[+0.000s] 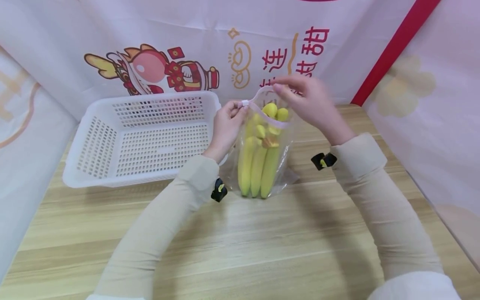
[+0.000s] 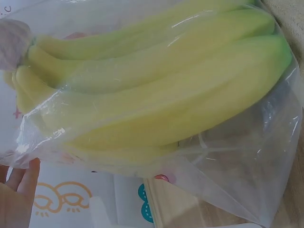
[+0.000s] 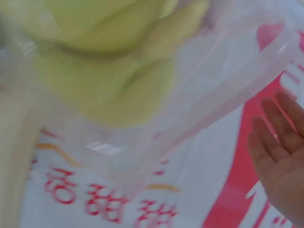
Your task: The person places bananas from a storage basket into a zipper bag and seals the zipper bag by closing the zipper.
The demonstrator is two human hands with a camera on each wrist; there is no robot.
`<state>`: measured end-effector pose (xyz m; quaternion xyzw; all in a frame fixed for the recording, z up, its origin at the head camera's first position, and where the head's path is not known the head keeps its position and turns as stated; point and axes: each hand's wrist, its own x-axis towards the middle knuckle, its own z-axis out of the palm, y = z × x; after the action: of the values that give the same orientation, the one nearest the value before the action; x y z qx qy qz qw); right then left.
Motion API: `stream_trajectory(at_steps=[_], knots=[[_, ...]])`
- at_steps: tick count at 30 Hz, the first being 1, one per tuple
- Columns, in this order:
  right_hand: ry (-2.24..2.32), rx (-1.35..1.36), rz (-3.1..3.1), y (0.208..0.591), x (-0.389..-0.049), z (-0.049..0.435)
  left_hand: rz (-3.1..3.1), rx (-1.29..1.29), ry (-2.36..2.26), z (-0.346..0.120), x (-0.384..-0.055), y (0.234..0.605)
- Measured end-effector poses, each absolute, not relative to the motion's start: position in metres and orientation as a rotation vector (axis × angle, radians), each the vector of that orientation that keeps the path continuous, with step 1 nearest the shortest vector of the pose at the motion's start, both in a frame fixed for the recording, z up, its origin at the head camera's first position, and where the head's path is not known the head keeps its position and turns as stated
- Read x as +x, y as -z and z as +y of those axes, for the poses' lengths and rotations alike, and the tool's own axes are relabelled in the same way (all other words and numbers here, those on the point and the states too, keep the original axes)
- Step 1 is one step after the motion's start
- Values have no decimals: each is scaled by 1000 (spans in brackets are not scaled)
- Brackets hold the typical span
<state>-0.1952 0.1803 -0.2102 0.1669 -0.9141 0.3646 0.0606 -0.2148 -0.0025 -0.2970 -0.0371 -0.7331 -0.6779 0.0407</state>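
Note:
A clear slider bag point(image 1: 286, 160) with a pale pink strip along its mouth stands upright on the table, its mouth gaping. Inside it is a bunch of yellow bananas point(image 1: 258, 166), green tips down. The left hand point(image 1: 226, 125) pinches the left end of the bag's mouth, right at the white slider point(image 1: 245, 103). At the far right side of the mouth is the right hand point(image 1: 305, 102), thumb and fingertips close to the rim. In the right wrist view its fingers point(image 3: 280, 137) are extended beside the strip, holding nothing.
A white perforated plastic basket point(image 1: 166, 156) stands to the left, close beside the left hand. The wooden table point(image 1: 240, 250) reaches back to a printed white cloth point(image 1: 202, 37) that hangs behind, with more cloth at both sides.

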Motion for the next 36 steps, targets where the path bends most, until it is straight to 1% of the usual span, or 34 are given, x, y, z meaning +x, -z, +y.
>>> stream_trajectory(at_steps=[4,8,11,14,22,25,28,36], knots=[[-904,673,-2928,200,-196,158,-2247,-109,2085,-2,-214,295],[-693,773,-3116,196,-201,142,-2290,-124,2063,-4,-213,292],[-525,811,-3186,198,-205,134,-2310,-138,2049,-5,-212,290],[-441,795,-3187,202,-208,131,-2322,-153,2052,-6,-211,288],[-648,765,-2978,219,-214,135,-2368,-178,2077,-7,-209,286],[-704,750,-2914,222,-214,138,-2418,-224,2025,-8,-208,285],[-713,730,-2878,224,-215,140,-2495,-307,1878,-9,-206,281],[-669,734,-2871,223,-216,140,-2639,-520,1205,-13,-206,268]])
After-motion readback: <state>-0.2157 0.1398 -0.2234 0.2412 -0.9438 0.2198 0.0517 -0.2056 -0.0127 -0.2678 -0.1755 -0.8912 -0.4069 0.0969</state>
